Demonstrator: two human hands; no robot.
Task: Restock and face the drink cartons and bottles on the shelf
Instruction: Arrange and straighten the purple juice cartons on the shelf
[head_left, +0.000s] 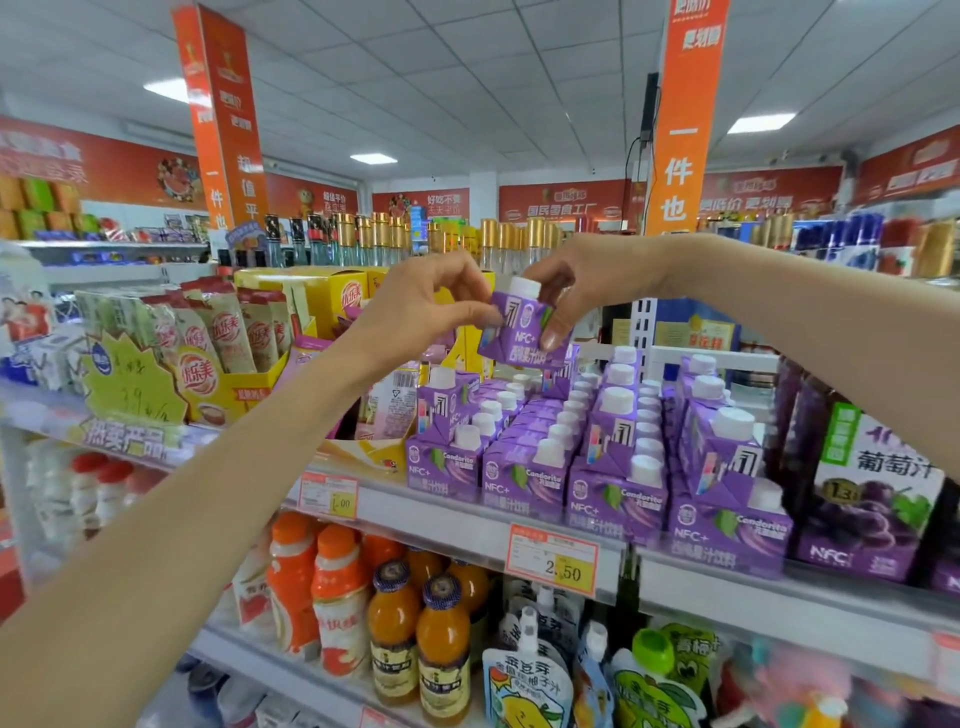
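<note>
Closest to me, low down, orange juice bottles with dark caps stand on the lower shelf. Soft drink pouches sit just beside them on the right. Above them runs the grey shelf edge with a price tag that says 2.50.

On that shelf stand the purple cartons with white caps. They are lined up in rows from front to back, and some sit on top of others. A big grape juice carton stands just beside them on the right.

Over the back of those rows, both my hands hold one small carton up in the air. It is purple too, and it is tilted. I cannot tell if its bottom touches the ones under it. My left hand pinches its top left corner with thumb and fingertips. My right hand grips it from above, fingers curled by the white cap, thumb pressed on the front.

Farther back on the left is a yellow box full of drink packets. Behind it all stand glass bottles with gold caps, and an orange banner hangs from the roof
</note>
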